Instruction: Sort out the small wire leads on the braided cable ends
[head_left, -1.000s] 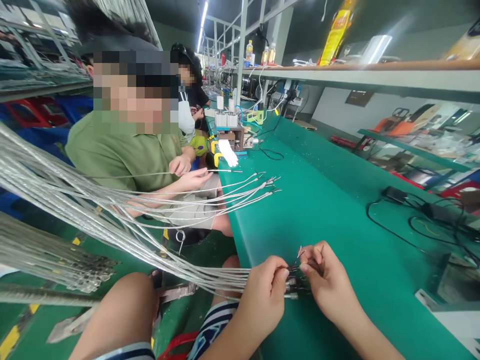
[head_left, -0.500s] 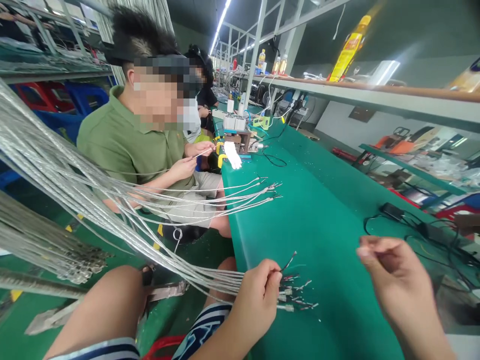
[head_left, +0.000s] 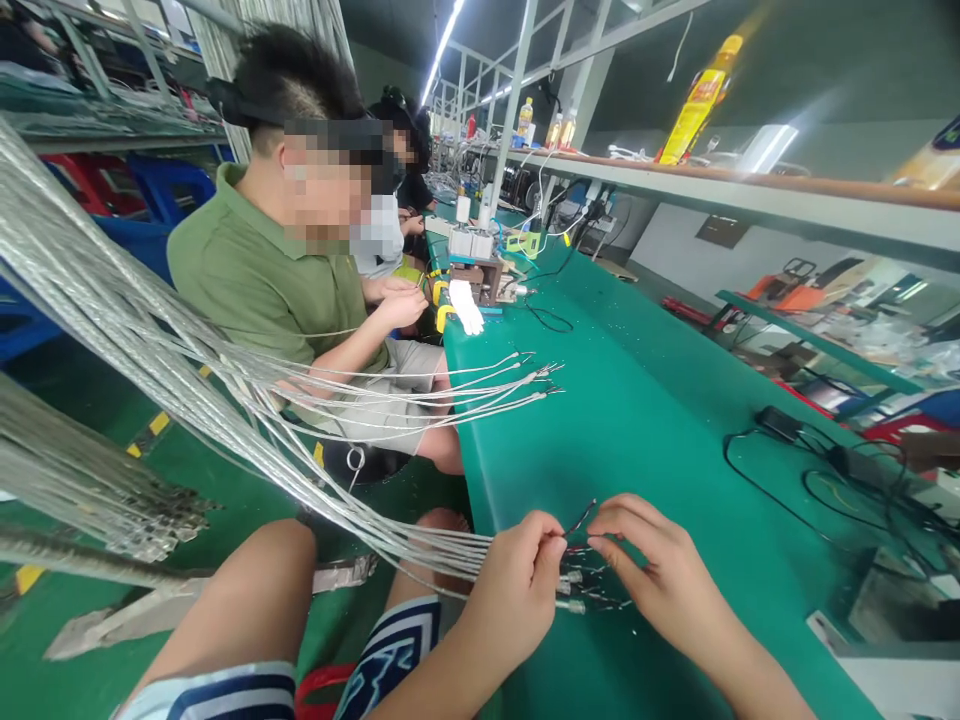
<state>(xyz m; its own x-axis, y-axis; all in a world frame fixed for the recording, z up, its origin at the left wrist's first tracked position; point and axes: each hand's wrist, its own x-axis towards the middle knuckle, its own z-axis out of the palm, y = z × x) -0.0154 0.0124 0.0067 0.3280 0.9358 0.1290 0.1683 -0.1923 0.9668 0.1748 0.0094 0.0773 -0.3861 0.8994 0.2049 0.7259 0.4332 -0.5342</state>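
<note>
Pinching dark wire (head_left: 580,518) w/ L hand (head_left: 523,580); tip btwn hands, R hand (head_left: 660,560) just beside, grip unclear.

Dim upper background, glowing tube light (head_left: 442,50), hazy glare upper right, stretched edges

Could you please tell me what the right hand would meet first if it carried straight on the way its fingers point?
Most likely the dark wire end pinched in the left hand, which appears just ahead of the right hand; depth is hard to judge.
</note>
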